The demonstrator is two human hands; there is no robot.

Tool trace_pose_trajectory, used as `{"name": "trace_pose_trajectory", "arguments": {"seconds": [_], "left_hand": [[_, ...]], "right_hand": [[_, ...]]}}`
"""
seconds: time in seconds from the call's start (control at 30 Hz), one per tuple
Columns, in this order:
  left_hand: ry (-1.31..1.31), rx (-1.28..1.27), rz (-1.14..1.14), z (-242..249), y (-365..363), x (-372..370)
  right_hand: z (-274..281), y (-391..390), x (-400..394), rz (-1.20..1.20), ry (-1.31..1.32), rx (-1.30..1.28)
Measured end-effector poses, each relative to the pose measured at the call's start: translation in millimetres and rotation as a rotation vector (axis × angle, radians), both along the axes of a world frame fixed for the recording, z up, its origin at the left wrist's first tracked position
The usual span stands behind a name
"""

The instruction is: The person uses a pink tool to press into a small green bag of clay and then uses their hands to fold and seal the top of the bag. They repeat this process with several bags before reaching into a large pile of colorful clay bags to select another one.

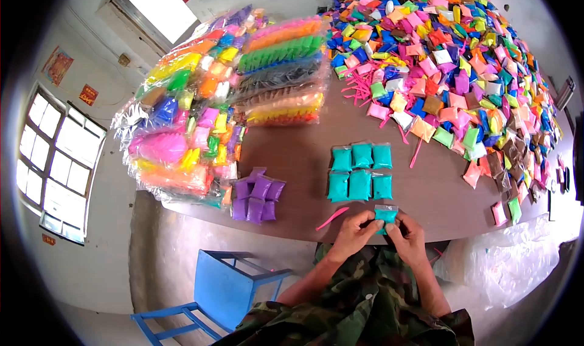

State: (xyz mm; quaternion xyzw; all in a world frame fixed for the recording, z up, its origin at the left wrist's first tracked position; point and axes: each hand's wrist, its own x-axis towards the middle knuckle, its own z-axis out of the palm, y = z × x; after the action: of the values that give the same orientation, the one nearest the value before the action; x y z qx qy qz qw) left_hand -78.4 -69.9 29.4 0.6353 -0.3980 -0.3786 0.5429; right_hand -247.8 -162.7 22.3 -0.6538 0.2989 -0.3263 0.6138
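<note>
Near the table's front edge, my left hand [354,235] and my right hand [407,238] pinch a small teal packet [385,213] between them, its clear top edge facing away from me. Just beyond it, several more teal packets [359,185] lie flat in two rows. A pink plastic stick [332,218], seemingly a small modelling tool, rests on the table left of my left hand. Farther left sits a loose pile of purple packets [256,198].
A large heap of mixed coloured packets [450,72] covers the table's right and far side, with pink sticks [360,83] at its edge. Clear bags of sorted packets [182,121] are stacked at left. A blue chair [225,288] stands below left; clear plastic [505,261] hangs at right.
</note>
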Motion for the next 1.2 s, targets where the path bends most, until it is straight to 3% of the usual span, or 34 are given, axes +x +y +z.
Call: {"name": "trace_pose_trajectory", "arguments": {"seconds": [0.13, 0.2, 0.43, 0.53, 0.67, 0.83, 1.2], "left_hand": [[-0.004, -0.018, -0.029, 6, 3, -6], [0.169, -0.045, 0.043, 9, -1, -10], [0.06, 0.124, 0.0, -5, 2, 4], [0.113, 0.072, 0.015, -3, 4, 1], [0.289, -0.005, 0.04, 4, 3, -9], [0.145, 0.013, -0.009, -5, 9, -3], [0.147, 0.001, 0.03, 3, 15, -18]], "right_hand": [[-5, 2, 0, -0.06, -0.033, 0.06], [-2, 1, -1, -0.058, -0.053, 0.053], [1, 1, -3, -0.044, 0.127, 0.018], [-5, 6, 2, -0.081, -0.002, 0.112], [-1, 2, 0, -0.037, -0.083, 0.027], [-6, 1, -5, 0.036, 0.011, -0.012], [-20, 6, -1, -0.037, -0.188, 0.134]]}}
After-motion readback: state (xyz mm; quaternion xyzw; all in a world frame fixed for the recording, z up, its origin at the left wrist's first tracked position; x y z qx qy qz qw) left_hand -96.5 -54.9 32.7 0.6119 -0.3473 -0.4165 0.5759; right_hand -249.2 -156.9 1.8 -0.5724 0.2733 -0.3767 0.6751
